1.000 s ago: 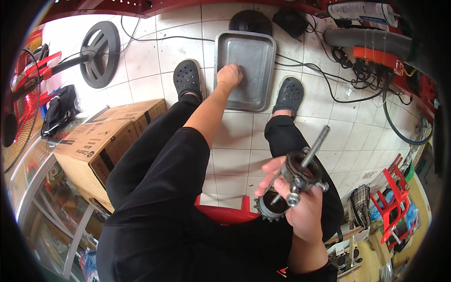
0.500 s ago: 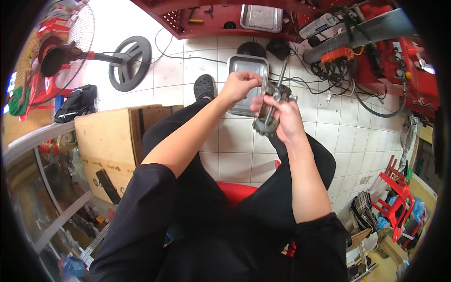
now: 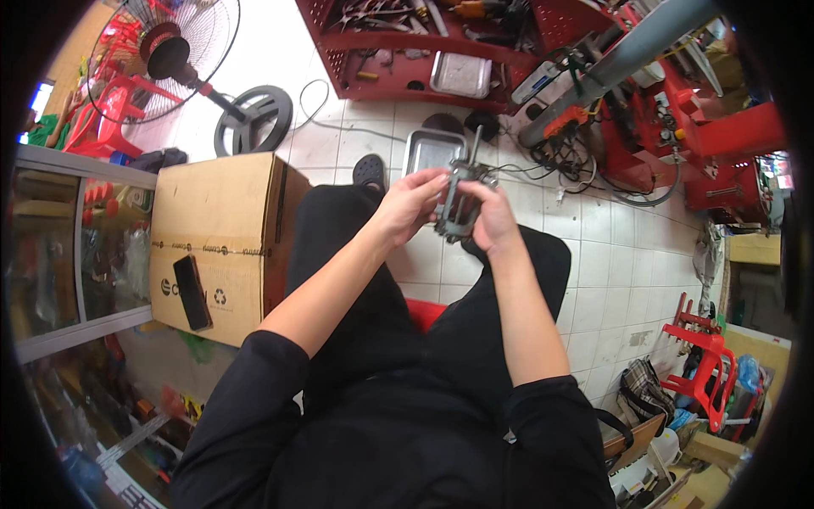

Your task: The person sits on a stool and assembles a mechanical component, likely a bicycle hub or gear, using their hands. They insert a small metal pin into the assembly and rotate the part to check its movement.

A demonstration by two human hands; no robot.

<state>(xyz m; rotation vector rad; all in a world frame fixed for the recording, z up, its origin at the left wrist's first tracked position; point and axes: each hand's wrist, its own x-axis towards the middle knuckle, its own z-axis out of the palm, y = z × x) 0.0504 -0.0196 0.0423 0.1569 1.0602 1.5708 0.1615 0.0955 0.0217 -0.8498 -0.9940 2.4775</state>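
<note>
A grey metal assembly (image 3: 459, 227) with a cage-like body, bolts and a long shaft (image 3: 476, 142) is held in front of me, above the gap between my knees. My right hand (image 3: 493, 220) grips it from the right, thumb lying across its upper part. From the left, my left hand (image 3: 409, 206) is closed against its side, with the fingertips near the upper end. Some of the fingers are hidden behind the metal. Just beyond the hands, a shallow metal tray (image 3: 435, 151) sits on the floor, partly covered by the assembly and my left hand.
To my left is a cardboard box (image 3: 216, 204) with a black phone (image 3: 192, 293) on it. Beyond stands a fan (image 3: 242, 123). A red tool cart (image 3: 381, 89) is ahead, cables (image 3: 568, 161) and red machinery (image 3: 644, 157) at the right. A red stool (image 3: 708, 365) lies right.
My left hand has come from over the tray onto the metal assembly. The assembly stands a little more upright, and my view has shifted to show more of the tool cart.
</note>
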